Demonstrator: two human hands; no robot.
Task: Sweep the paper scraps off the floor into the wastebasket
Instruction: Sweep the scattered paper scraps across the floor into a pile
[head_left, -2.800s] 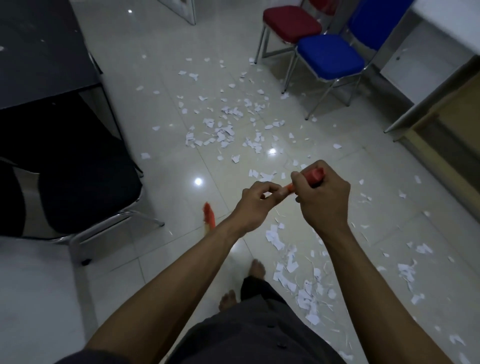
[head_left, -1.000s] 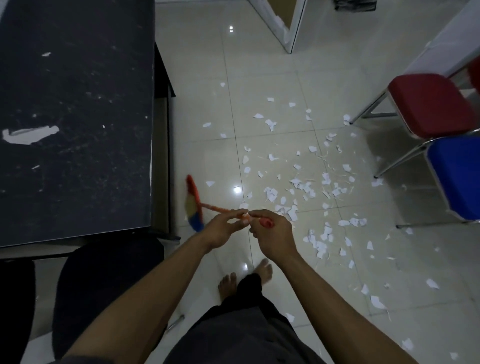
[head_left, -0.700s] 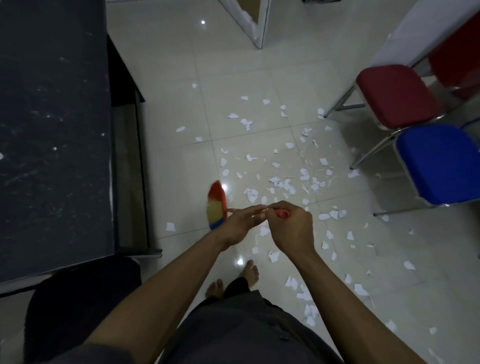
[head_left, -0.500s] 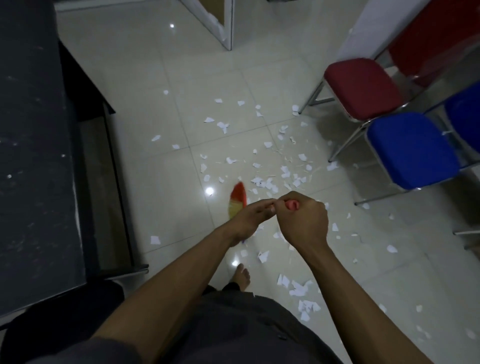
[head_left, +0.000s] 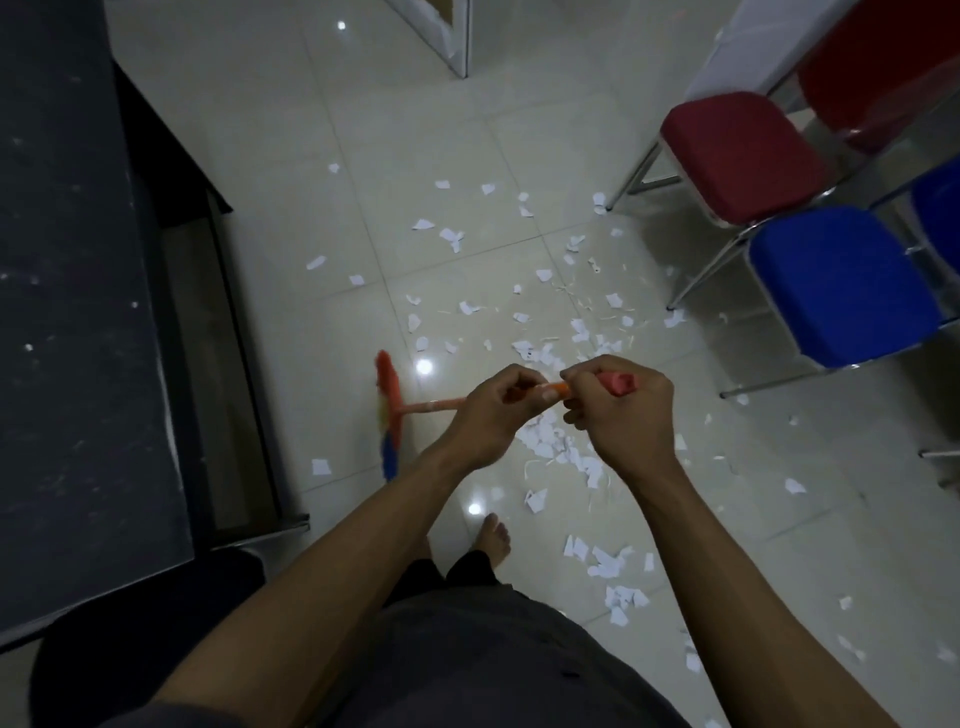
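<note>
While both of my hands are curled round the broom (head_left: 402, 410), they sit almost knuckle to knuckle in front of me: my right hand (head_left: 621, 415) grips the capped top end of the handle (head_left: 436, 403), and my left hand (head_left: 485, 418) pinches the shaft just beside it, on the side toward the bristles. From there the handle runs off to my left and down, so its long axis lies crosswise to my body. The broom head (head_left: 387, 384) is at that far left end, near the dark desk (head_left: 78, 312), its bristle line roughly square to the handle. I cannot tell whether the bristles touch the floor (head_left: 291, 156) or hang just above it.

The paper scraps (head_left: 550, 358) lie almost all on the other side: to the right of the head, spreading under my hands and ahead toward the blue chair (head_left: 841, 286). One stray scrap (head_left: 320, 466) lies just left of the bristles. My left hand is the nearer to the head, so I judge it steers while the right pivots the top. As I read it, the next stroke has to drag the head rightward through the litter. The wastebasket is not in view, so I cannot say which way the pile should go.
</note>
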